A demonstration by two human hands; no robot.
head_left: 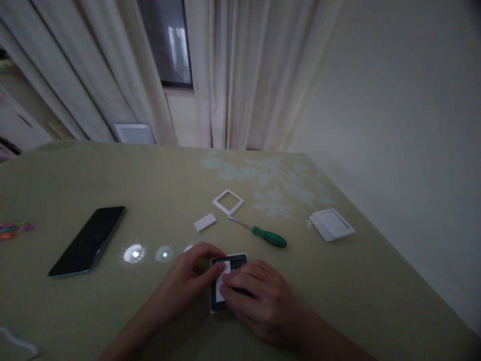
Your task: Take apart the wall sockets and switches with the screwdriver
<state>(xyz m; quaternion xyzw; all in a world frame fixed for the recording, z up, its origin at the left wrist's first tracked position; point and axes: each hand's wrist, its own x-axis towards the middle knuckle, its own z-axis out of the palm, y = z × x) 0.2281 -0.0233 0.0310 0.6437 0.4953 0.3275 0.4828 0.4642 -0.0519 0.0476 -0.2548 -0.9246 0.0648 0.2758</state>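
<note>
On the table in front of me lies a wall switch (213,301), a square unit with a white rim and dark inside. A white rocker plate (223,288) lies along its left half. My left hand (191,273) grips the switch at its far left corner, with the thumb on the rocker plate. My right hand (259,298) is closed over the right half, its fingertips at the plate's edge; what is under those fingers is hidden. Beyond the hands lie a green-handled screwdriver (268,236), a loose white rocker plate (205,222) and a white square frame (228,202).
A white socket plate (330,224) lies near the table's right edge, beside the wall. A black phone (90,240) is on the left, with small colourful items (13,229) at the far left. Curtains (244,75) hang behind the table (158,175).
</note>
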